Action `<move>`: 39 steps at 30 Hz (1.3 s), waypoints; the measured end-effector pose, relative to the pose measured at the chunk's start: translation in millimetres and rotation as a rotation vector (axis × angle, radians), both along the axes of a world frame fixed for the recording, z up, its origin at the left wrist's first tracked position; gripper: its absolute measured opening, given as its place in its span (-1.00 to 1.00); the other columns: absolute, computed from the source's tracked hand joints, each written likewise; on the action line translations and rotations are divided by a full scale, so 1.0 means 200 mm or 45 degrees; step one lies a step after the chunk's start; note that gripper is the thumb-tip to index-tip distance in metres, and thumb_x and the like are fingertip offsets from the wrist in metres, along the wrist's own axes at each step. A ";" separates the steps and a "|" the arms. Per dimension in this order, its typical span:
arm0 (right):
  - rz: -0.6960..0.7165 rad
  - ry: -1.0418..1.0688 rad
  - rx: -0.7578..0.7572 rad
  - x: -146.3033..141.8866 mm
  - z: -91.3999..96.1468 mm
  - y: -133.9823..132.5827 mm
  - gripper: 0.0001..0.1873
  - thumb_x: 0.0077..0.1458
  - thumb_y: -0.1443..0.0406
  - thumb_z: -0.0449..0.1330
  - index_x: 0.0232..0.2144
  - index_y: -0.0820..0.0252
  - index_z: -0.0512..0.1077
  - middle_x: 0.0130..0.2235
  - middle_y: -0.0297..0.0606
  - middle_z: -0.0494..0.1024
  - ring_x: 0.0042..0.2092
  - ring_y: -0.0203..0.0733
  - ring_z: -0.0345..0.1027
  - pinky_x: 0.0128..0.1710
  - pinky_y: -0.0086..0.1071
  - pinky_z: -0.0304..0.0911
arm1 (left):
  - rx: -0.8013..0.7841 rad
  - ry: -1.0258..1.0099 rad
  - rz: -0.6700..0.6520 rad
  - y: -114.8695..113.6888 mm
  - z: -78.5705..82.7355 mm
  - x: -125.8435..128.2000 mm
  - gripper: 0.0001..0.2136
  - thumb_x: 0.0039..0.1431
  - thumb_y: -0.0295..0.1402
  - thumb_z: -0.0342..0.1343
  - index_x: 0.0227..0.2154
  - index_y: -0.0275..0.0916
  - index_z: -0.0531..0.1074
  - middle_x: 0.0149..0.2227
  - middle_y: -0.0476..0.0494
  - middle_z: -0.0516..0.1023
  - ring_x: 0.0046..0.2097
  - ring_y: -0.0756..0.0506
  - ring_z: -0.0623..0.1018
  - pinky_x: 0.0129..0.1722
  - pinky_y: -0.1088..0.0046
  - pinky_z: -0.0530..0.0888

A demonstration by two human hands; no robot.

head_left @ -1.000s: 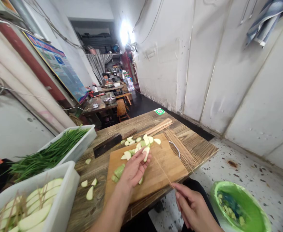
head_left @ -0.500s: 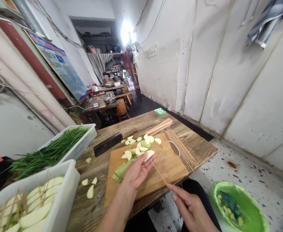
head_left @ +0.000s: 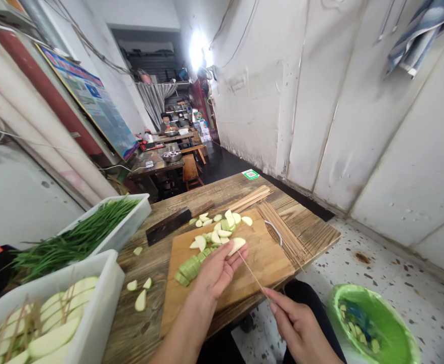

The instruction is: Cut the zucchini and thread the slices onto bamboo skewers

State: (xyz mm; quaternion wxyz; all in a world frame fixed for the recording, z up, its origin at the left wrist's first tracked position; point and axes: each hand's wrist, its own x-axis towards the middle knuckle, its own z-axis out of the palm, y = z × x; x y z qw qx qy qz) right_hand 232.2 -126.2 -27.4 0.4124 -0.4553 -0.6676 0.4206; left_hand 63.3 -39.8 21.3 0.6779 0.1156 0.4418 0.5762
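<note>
Here, hands [head_left: 258,290] pinch slice [head_left: 236,245], skewer [head_left: 251,275].

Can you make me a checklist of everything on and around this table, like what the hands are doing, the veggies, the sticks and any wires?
Surface: wooden table, worn, with a cutting board on it.
Job's things: left hand holds a pale slice; right hand pinches a thin skewer whose tip meets that slice.
Clutter: cut slices heaped on the board, stray pieces on the table, a cleaver, skewer bundles.
Grip: both hands closed on their things.
Cables: wires run along the left wall.
Surroundings: tub of green chives, tub of skewered slices, green-lined scrap bin on the floor, more tables far back.
</note>
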 end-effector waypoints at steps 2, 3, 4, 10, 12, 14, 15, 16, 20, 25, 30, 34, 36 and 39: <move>0.007 0.009 0.023 0.00 0.01 0.00 -0.53 0.22 0.20 -0.07 0.00 0.39 0.40 -0.50 -0.23 0.47 -0.44 -0.21 0.37 -0.31 -0.39 0.35 | 0.004 0.002 0.008 0.00 0.00 0.00 -0.89 0.11 -0.58 0.04 -0.29 -0.46 0.40 -0.24 -0.39 0.56 -0.19 -0.19 0.57 -0.15 0.30 0.53; 0.012 0.013 0.037 0.00 0.01 0.00 -0.55 0.22 0.20 -0.06 0.00 0.37 0.40 -0.45 -0.21 0.49 -0.40 -0.20 0.39 -0.28 -0.39 0.35 | 0.005 0.003 0.011 0.00 0.00 0.01 -0.89 0.11 -0.58 0.04 -0.29 -0.46 0.40 -0.24 -0.38 0.56 -0.19 -0.18 0.57 -0.15 0.30 0.53; 0.019 0.017 0.052 0.00 0.01 0.00 -0.56 0.21 0.21 -0.05 -0.01 0.34 0.41 -0.40 -0.19 0.51 -0.36 -0.19 0.40 -0.25 -0.39 0.34 | 0.007 0.004 0.012 0.00 0.00 0.01 -0.89 0.10 -0.58 0.04 -0.30 -0.46 0.40 -0.24 -0.39 0.56 -0.20 -0.18 0.57 -0.15 0.30 0.53; 0.001 -0.030 0.074 0.01 0.02 0.00 -0.56 0.21 0.21 -0.06 -0.04 0.36 0.44 -0.47 -0.21 0.48 -0.49 -0.23 0.32 -0.31 -0.38 0.34 | 0.003 -0.005 0.028 0.00 0.00 0.01 -0.91 0.10 -0.58 0.05 -0.33 -0.46 0.42 -0.26 -0.40 0.56 -0.22 -0.18 0.58 -0.18 0.31 0.54; -0.001 -0.053 0.068 0.00 0.01 0.00 -0.54 0.21 0.21 -0.07 -0.04 0.39 0.44 -0.57 -0.27 0.42 -0.56 -0.25 0.25 -0.36 -0.39 0.34 | -0.003 -0.009 0.036 0.00 0.00 0.01 -0.91 0.09 -0.59 0.05 -0.33 -0.48 0.42 -0.26 -0.42 0.56 -0.23 -0.18 0.58 -0.19 0.32 0.54; -0.002 -0.062 0.069 0.00 0.01 0.00 -0.53 0.21 0.21 -0.08 -0.03 0.41 0.43 -0.63 -0.33 0.35 -0.60 -0.27 0.18 -0.39 -0.40 0.33 | -0.010 -0.010 0.043 0.00 0.00 0.01 -0.90 0.09 -0.59 0.05 -0.32 -0.49 0.41 -0.26 -0.44 0.56 -0.24 -0.19 0.58 -0.20 0.32 0.54; -0.002 -0.065 0.070 0.00 0.00 0.00 -0.53 0.21 0.21 -0.08 -0.03 0.41 0.43 -0.64 -0.34 0.33 -0.60 -0.27 0.17 -0.41 -0.40 0.32 | -0.013 -0.010 0.044 0.00 0.01 0.01 -0.90 0.09 -0.59 0.05 -0.31 -0.49 0.41 -0.26 -0.44 0.56 -0.24 -0.18 0.58 -0.20 0.32 0.55; 0.001 -0.068 0.070 0.00 0.00 -0.01 -0.53 0.21 0.21 -0.08 -0.03 0.41 0.43 -0.64 -0.35 0.31 -0.61 -0.28 0.15 -0.42 -0.41 0.32 | -0.015 -0.009 0.044 0.00 0.01 0.01 -0.90 0.10 -0.59 0.04 -0.31 -0.49 0.41 -0.26 -0.44 0.56 -0.24 -0.18 0.58 -0.21 0.32 0.55; 0.015 -0.061 0.075 0.00 0.00 -0.01 -0.54 0.21 0.21 -0.08 -0.03 0.40 0.43 -0.62 -0.34 0.32 -0.57 -0.27 0.18 -0.43 -0.42 0.30 | -0.018 -0.014 0.040 0.00 0.01 0.01 -0.89 0.09 -0.59 0.05 -0.30 -0.48 0.40 -0.25 -0.44 0.55 -0.24 -0.18 0.58 -0.20 0.32 0.55; 0.029 -0.039 0.048 0.00 0.00 -0.01 -0.53 0.21 0.21 -0.08 -0.04 0.43 0.42 -0.61 -0.34 0.30 -0.53 -0.24 0.24 -0.39 -0.42 0.31 | -0.011 -0.006 0.032 -0.01 0.00 0.00 -0.89 0.10 -0.58 0.05 -0.30 -0.49 0.40 -0.23 -0.45 0.55 -0.22 -0.19 0.58 -0.19 0.33 0.54; 0.021 -0.035 0.030 0.00 0.00 -0.01 -0.54 0.21 0.19 -0.07 -0.05 0.41 0.43 -0.56 -0.31 0.32 -0.52 -0.26 0.22 -0.43 -0.44 0.27 | 0.008 0.020 0.027 0.00 -0.01 0.01 -0.90 0.09 -0.58 0.06 -0.31 -0.47 0.40 -0.24 -0.42 0.56 -0.20 -0.21 0.57 -0.16 0.30 0.53; 0.034 -0.017 -0.003 0.00 -0.01 -0.01 -0.52 0.22 0.16 -0.09 -0.06 0.41 0.42 -0.60 -0.39 0.19 -0.58 -0.31 0.06 -0.58 -0.49 0.16 | 0.015 0.038 0.017 -0.01 -0.02 0.01 -0.92 0.08 -0.59 0.06 -0.34 -0.45 0.41 -0.25 -0.39 0.56 -0.19 -0.21 0.57 -0.15 0.27 0.53; 0.038 0.004 -0.030 -0.01 -0.02 -0.01 -0.52 0.22 0.15 -0.11 -0.07 0.41 0.41 -0.62 -0.44 0.09 -0.60 -0.33 -0.03 -0.63 -0.51 0.07 | 0.019 0.044 0.013 -0.01 -0.02 0.01 -0.93 0.08 -0.59 0.06 -0.35 -0.45 0.41 -0.26 -0.38 0.57 -0.20 -0.21 0.57 -0.16 0.27 0.53; 0.036 0.043 -0.066 -0.03 -0.04 0.00 -0.52 0.23 0.13 -0.11 -0.11 0.39 0.41 -0.62 -0.48 0.01 -0.61 -0.35 -0.10 -0.67 -0.50 -0.03 | 0.029 0.053 -0.006 -0.03 -0.03 0.03 -0.94 0.08 -0.59 0.06 -0.37 -0.45 0.41 -0.28 -0.38 0.57 -0.23 -0.19 0.58 -0.17 0.27 0.54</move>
